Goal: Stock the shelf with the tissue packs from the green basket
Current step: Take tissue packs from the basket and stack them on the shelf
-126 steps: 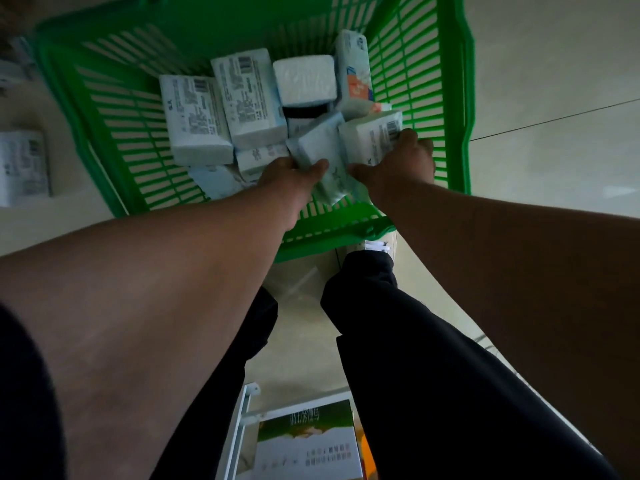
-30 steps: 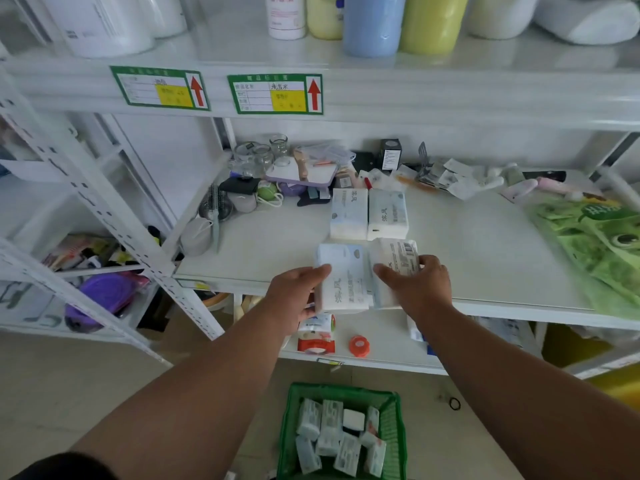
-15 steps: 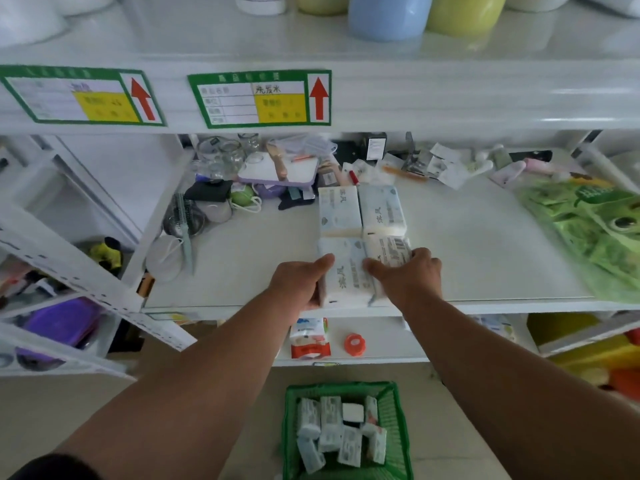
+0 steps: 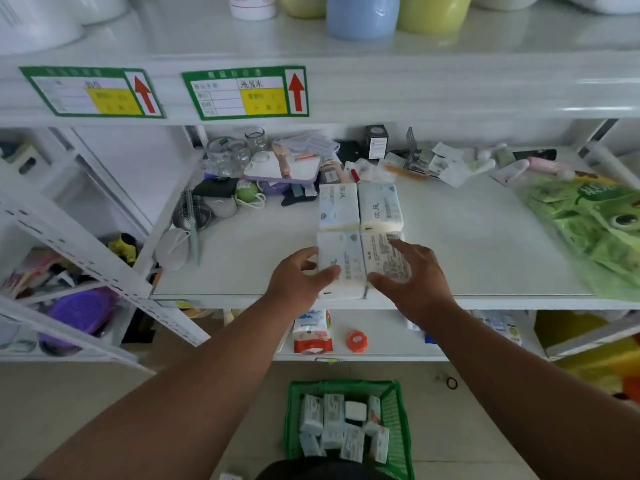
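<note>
packs on shelf (image 4: 339, 207): 4 | basket (image 4: 398, 420): 1 | shelf labels (image 4: 244, 93): 2 | hands (image 4: 298, 275): 2

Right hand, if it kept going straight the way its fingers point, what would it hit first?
The right hand points toward the shelf's back, over the front right tissue pack. Next in line is probably the rear right tissue pack, though hand height is unclear.
</note>
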